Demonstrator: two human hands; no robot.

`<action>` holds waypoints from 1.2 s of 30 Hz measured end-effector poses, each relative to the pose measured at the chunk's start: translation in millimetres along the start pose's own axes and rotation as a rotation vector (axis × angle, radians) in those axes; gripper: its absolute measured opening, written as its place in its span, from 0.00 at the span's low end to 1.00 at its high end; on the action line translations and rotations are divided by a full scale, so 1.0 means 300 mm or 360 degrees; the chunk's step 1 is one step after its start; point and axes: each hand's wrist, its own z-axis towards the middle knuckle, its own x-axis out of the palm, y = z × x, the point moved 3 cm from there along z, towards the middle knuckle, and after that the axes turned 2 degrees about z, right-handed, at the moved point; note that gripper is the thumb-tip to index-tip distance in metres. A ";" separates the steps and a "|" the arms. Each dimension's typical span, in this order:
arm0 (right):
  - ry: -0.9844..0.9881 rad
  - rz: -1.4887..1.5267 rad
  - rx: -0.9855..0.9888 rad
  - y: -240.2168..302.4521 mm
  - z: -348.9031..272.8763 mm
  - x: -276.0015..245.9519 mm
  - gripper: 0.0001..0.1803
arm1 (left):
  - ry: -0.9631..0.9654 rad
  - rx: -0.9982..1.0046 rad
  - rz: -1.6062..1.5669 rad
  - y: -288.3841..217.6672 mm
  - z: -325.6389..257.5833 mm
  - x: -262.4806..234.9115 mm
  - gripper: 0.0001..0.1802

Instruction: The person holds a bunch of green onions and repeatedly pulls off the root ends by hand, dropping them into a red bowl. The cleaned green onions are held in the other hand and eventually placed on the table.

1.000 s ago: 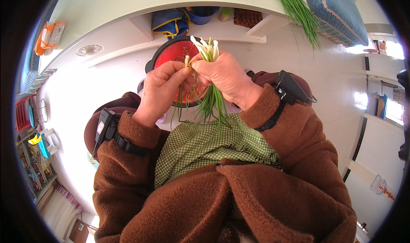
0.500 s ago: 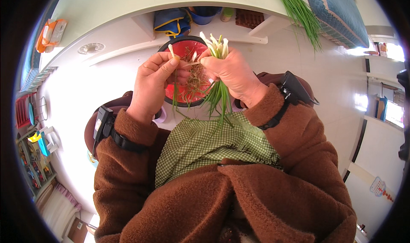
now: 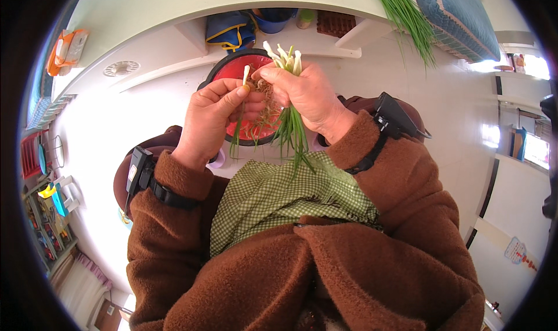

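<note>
**Two bare hands hold spring onions above a red-lined bin**

From my remote seat I look straight down through the head camera at a seated person's lap and forearms, in brown fleece sleeves (image 3: 168, 232).

The left hand (image 3: 215, 113) is closed in a pinch: thumb and forefinger press together on a single spring onion (image 3: 246, 75). Its white bulb end points up and its thin green leaves hang below the fingers.

The right hand (image 3: 311, 98) is curled firmly around a bunch of spring onions (image 3: 294, 133). The white ends stick up past the thumb and the green tops droop toward the lap. Its thumb and forefinger reach toward the left hand; I cannot tell whether the tips grip anything more between them.

Both hands are close together over the bin (image 3: 228, 69), round with a dark rim and a red lining. Stringy brown scraps (image 3: 269, 111) show between the hands, above the red.

A green checked apron (image 3: 290, 197) covers the lap. Ahead is a pale table (image 3: 174, 8); toward its right, more long green stalks (image 3: 401, 17) hang over the edge beside a blue quilted item (image 3: 456, 23). An orange and white packet (image 3: 68, 52) is at its left end. Below the tabletop I see a blue bag with yellow trim (image 3: 229, 30) and a blue basin (image 3: 273, 24).
</note>
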 end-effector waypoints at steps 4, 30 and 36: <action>0.0016 0.0100 0.0030 0.004 -0.011 0.024 0.09 | -0.0001 0.0031 0.0130 -0.006 -0.004 0.018 0.10; 0.0039 0.0215 0.0073 0.012 -0.011 0.029 0.05 | 0.0118 -0.0016 0.0184 -0.015 -0.014 0.036 0.10; 0.0103 0.0048 0.0023 0.015 -0.018 0.053 0.04 | 0.0079 0.0133 0.0083 -0.018 -0.009 0.035 0.07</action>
